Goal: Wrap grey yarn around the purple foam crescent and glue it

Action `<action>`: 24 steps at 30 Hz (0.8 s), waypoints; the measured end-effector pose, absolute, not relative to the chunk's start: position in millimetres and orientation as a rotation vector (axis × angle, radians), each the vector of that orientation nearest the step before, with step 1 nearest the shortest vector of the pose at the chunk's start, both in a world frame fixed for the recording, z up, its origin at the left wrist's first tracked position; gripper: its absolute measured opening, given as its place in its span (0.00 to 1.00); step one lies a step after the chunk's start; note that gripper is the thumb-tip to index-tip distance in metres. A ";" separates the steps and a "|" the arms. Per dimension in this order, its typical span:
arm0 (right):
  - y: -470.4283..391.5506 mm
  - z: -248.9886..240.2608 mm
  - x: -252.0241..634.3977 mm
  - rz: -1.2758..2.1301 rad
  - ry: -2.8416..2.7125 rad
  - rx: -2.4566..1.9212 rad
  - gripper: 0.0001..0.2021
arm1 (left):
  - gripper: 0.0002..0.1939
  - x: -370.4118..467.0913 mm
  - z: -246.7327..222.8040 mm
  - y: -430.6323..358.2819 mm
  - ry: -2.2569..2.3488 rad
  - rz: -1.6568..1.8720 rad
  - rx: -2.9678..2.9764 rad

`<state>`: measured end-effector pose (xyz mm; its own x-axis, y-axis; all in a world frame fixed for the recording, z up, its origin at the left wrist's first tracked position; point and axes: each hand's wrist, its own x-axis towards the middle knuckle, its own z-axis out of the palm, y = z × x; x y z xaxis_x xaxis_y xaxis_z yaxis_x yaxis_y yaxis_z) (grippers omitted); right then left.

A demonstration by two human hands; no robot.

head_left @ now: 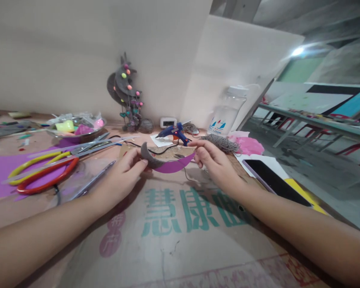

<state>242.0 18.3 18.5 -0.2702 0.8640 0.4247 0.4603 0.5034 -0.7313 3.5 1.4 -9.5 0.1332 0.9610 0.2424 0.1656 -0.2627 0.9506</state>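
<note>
1. Far left on the table [198, 248]: one purple sheet [0, 174] lies flat, and two pairs of scissors rest on it, a yellow pair [33, 162] and a red pair [48, 180], blades running up to the right.
2. Behind them sits one bowl [78, 130] with bright bits inside.
3. Left hand [124, 170] now: forearm comes in low from the bottom left, wrist raised, fingers pinched. Its grip is narrow, closed on the grey crescent [151, 159] and the left end of the purple crescent [174, 165].
4. Two crescents, then, one grey and one purple, overlapped at the left hand and held just above the table, centre frame. The purple one's long axis runs left to right, belly sagging down, tips curling upward. The grey one's free tip points up and left.
5. Behind the crescents: one blue glue gun [172, 133], nozzle aimed left, and one grey ornament [126, 96] dotted with coloured balls against the wall.
6. Right hand [211, 160]: forearm enters from the bottom right, fingers curled, grip tight on the purple crescent's right tip.
7. Further right: one clear jar [226, 112], one pink wad [249, 145], one dark phone [271, 180] lying flat.
</note>
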 end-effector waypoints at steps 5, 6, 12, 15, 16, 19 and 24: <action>8.5 9.6 236.9 0.420 -2.181 -1.000 0.13 | 0.08 3.2 -7.7 2.1 1.116 1.188 1.703; 5.9 8.9 235.7 0.326 -2.244 -0.937 0.10 | 0.08 3.2 -8.2 3.7 1.122 1.177 1.726; -1.2 10.6 235.4 -0.375 -2.584 -0.519 0.10 | 0.15 2.2 -11.0 11.7 1.311 1.044 1.796; -2.7 11.1 233.5 -0.527 -2.646 -0.478 0.12 | 0.22 1.3 -5.9 6.1 1.229 0.988 1.824; -3.2 11.1 232.2 -0.547 -2.652 -0.476 0.13 | 0.25 1.2 -4.0 3.7 1.205 1.005 1.806; -4.1 12.7 228.4 -0.535 -2.730 -0.414 0.11 | 0.22 1.5 -0.9 -0.3 1.203 1.058 1.645; 4.7 27.4 234.1 -0.379 -2.681 -0.615 0.12 | 0.23 3.4 -1.0 3.1 1.130 1.098 1.316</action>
